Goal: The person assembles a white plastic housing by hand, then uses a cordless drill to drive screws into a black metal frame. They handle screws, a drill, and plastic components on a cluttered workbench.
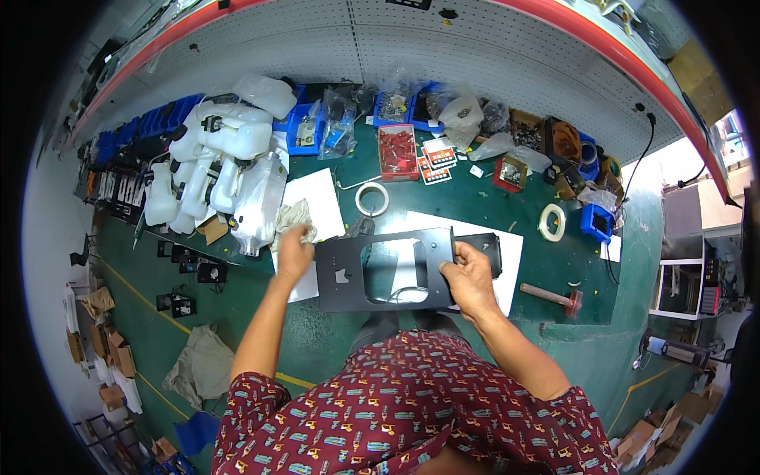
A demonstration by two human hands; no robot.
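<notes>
A black flat metal panel (342, 289) with a large rounded cutout lies across the front edge of the green workbench, in front of my body. My right hand (473, 281) is closed round its right end, with the thumb on top. My left hand (294, 255), just beyond the panel's left end, has its fingers closed on a crumpled greyish rag (294, 215). Beneath the rag lies a white sheet (321, 198). Another black part (484, 252) sits behind my right hand on a second white sheet (511, 273), partly hidden.
White plastic tanks (237, 134) are piled at the left. Blue bins (305, 131), a red box of small red parts (397, 154) and bagged hardware line the back. Tape rolls (372, 199) and a hammer (554, 297) rest on the green bench (451, 198).
</notes>
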